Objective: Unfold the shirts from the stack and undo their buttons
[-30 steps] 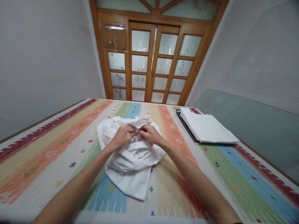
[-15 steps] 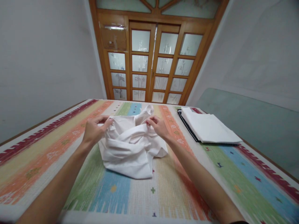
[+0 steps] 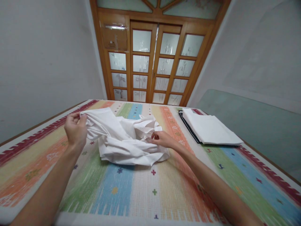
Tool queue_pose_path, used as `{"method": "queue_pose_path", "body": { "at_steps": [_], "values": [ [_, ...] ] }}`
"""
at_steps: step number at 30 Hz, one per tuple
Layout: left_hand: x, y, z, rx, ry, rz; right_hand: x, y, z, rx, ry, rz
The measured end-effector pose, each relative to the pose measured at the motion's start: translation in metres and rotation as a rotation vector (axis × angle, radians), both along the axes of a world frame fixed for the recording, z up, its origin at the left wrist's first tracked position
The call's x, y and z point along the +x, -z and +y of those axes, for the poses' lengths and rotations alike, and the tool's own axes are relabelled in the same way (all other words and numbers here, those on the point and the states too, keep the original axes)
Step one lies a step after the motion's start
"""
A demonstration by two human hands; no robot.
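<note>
- The white cloth lies in a crumpled heap on the table cover, just toward eleven from the middle of the table; one part of it is raised toward ten o'clock.
- The left hand is at the heap's ten o'clock, thumb and bent fingers closed on an edge of the cloth, which runs in creases from the grip to the heap.
- The right hand is at the heap's three o'clock, fingers curled nearly closed, tips touching the folds; whether they pinch the fabric, one cannot tell.
- Between the hands the folds stand up around a hollow.
- Toward two o'clock from the heap, well apart from it, lies a folded white stack, with a black layer showing along its left and near edges.
- The cover has stripes of orange, yellow, green, blue and maroon, with small motifs.
- At twelve stand wooden doors with patterned panes.
- At three, beyond the table edge, is a pale green panel.
</note>
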State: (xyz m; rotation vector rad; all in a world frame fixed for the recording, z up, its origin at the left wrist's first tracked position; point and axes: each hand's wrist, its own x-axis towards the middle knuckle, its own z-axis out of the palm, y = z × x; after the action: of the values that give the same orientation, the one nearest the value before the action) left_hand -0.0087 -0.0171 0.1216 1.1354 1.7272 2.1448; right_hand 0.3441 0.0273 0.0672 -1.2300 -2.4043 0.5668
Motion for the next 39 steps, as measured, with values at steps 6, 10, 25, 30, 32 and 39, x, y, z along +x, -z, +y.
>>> {"method": "queue_pose_path", "body": {
  "at_steps": [6, 10, 25, 30, 32, 39],
  "values": [
    [0.057, 0.035, -0.017, -0.287, 0.623, 0.789, -0.022, 0.022, 0.010, -0.150, 0.151, 0.394],
    [0.100, 0.062, -0.011, -0.480, 0.698, 1.386, -0.068, 0.027, 0.004, -0.232, -0.004, 0.372],
    [-0.040, 0.073, 0.090, -0.751, 0.135, 1.156, 0.140, -0.011, 0.056, 0.216, 0.765, -0.282],
    [-0.038, 0.070, 0.102, -0.819, 0.080, 1.084, 0.195, 0.000, 0.055, 0.032, 0.953, -0.584],
    [-0.029, 0.066, 0.104, -0.851, 0.077, 1.035, 0.197, 0.003, 0.055, 0.028, 0.957, -0.608],
    [-0.020, 0.070, 0.099, -0.812, -0.014, 1.030, 0.187, -0.012, 0.059, 0.090, 0.975, -0.656]
  ]
}}
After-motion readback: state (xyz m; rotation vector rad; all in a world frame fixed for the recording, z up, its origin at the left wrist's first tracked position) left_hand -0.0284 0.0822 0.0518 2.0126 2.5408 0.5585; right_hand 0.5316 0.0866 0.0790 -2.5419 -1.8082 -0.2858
